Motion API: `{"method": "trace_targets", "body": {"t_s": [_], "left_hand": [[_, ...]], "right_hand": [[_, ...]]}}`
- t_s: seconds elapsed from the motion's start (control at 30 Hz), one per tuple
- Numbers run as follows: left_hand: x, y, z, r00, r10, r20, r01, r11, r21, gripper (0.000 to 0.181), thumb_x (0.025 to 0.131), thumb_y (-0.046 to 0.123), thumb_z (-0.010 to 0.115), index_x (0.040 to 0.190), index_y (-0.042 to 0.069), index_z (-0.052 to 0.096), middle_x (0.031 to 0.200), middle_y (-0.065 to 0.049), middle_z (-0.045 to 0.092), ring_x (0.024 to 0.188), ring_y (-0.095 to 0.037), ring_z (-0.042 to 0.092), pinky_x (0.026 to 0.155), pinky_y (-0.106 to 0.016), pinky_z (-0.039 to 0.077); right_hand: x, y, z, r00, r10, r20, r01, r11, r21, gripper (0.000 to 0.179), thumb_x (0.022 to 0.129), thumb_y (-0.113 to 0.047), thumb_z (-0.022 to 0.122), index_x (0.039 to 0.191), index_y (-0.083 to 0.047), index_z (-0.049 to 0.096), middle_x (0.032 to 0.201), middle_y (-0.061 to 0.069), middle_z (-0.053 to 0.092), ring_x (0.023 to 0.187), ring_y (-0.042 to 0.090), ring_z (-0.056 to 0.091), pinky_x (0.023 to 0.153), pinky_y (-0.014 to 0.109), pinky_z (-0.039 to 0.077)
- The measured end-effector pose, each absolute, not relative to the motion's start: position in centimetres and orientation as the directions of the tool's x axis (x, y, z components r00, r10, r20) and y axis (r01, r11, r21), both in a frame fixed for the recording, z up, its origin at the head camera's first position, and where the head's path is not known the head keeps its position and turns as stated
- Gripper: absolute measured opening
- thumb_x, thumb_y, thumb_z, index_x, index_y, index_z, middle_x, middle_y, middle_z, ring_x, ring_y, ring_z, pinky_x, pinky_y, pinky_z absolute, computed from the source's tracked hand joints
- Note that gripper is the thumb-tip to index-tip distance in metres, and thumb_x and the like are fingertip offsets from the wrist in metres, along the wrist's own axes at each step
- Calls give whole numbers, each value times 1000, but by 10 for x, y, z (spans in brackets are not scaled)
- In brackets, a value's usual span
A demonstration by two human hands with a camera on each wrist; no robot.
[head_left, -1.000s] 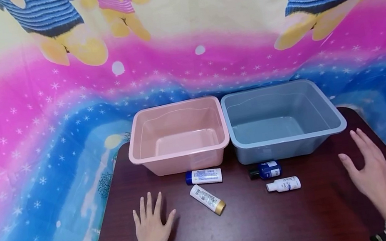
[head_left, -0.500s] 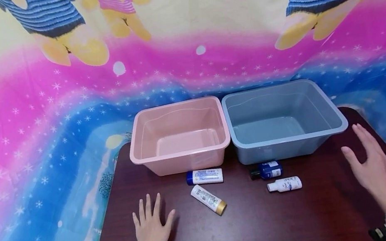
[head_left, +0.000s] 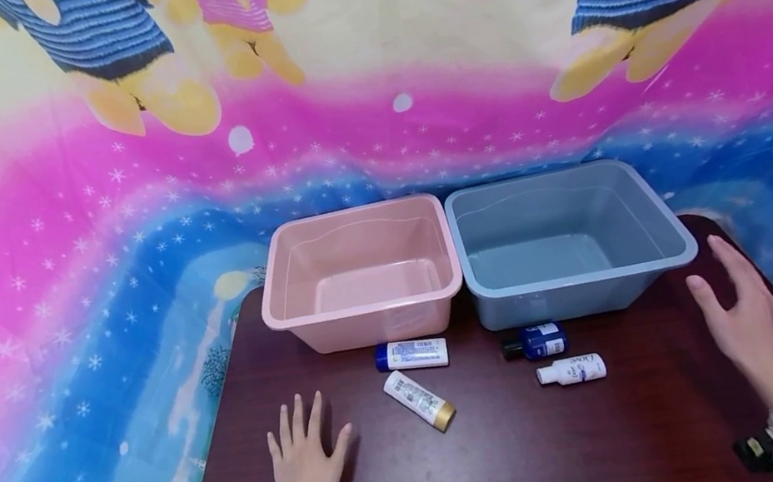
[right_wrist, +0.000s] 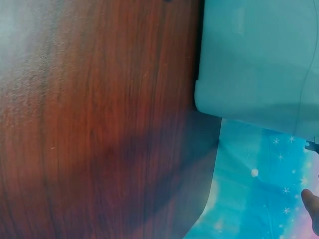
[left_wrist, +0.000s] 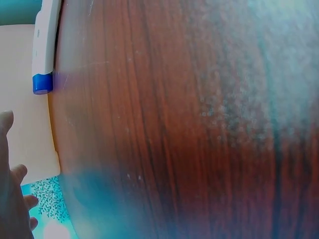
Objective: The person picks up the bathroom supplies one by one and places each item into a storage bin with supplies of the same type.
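Note:
My left hand (head_left: pixel 306 466) is spread above the table's left side, holding nothing. Nearest to it lies a white bottle with a gold cap (head_left: pixel 419 401), set at a slant. Behind that is a white bottle with a blue cap (head_left: pixel 411 354), whose capped end also shows in the left wrist view. My right hand (head_left: pixel 744 319), fingers relaxed and thumb apart, hovers at the right near the corner of the blue-grey basin (head_left: pixel 582 277). Left of it, a small white Dove bottle (head_left: pixel 571 370) and a dark blue bottle with a black cap (head_left: pixel 535 342) lie on their sides.
A pink basin (head_left: pixel 367 309) stands beside the blue-grey one at the back of the dark wooden table (head_left: pixel 512 457). Behind them hangs a printed cloth (head_left: pixel 371 142) with bears and snowflakes. A dark band (head_left: pixel 756 452) sits at my right wrist.
My right hand has moved slightly forward, alongside the blue-grey basin's corner. My left hand has hardly shifted. The bottles and basins stay where they were; the view drifts a little.

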State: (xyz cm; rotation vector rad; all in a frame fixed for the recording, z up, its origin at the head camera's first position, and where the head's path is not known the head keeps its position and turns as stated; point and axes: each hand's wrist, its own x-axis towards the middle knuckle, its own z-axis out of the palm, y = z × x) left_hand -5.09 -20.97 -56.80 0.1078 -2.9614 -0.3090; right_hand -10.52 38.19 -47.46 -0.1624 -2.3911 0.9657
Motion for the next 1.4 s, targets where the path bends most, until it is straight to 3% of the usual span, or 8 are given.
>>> {"method": "trace_targets", "body": {"t_s": [0.2,0.63,0.93,1.17,1.4], "left_hand": [[-51,-209,-566,-984,-93,149,-61,976,210,77,82,71,43,145,26,33,150,-11,27,137,-35,17,104,-62,13],[-53,-207,-568,-983,-92,158,-56,974,219,76,82,67,48,145,27,33,150,-11,27,137,-35,17,104,-62,14],[-56,-202,-565,-985,-97,141,-62,972,228,77,82,68,46,145,27,31,150,-10,26,138,-34,16,105,-61,13],[-59,-196,-561,-985,-81,151,-44,971,233,76,83,67,48,145,27,32,150,-10,27,138,-34,16,105,-60,13],[-60,-188,-563,-976,-33,215,18,973,231,73,83,64,50,144,27,34,149,-9,29,138,-32,17,105,-59,16]], "right_hand": [[-112,383,-473,-844,316,434,-97,705,-703,57,91,-16,58,142,-32,37,146,-10,35,132,4,29,98,7,19],[-124,383,-474,-877,293,382,-111,649,-752,54,94,-20,54,143,-33,34,146,-11,33,129,-4,28,103,12,23],[-134,383,-474,-889,323,324,-54,628,-776,53,96,-26,51,143,-36,31,147,-9,32,131,7,34,104,19,28],[-139,386,-475,-904,317,286,-47,592,-805,53,96,-28,49,144,-35,29,148,-7,30,121,0,37,89,2,30],[-146,387,-477,-910,318,266,-45,563,-825,52,97,-29,48,145,-32,29,148,-6,30,122,3,37,83,0,30]]}}
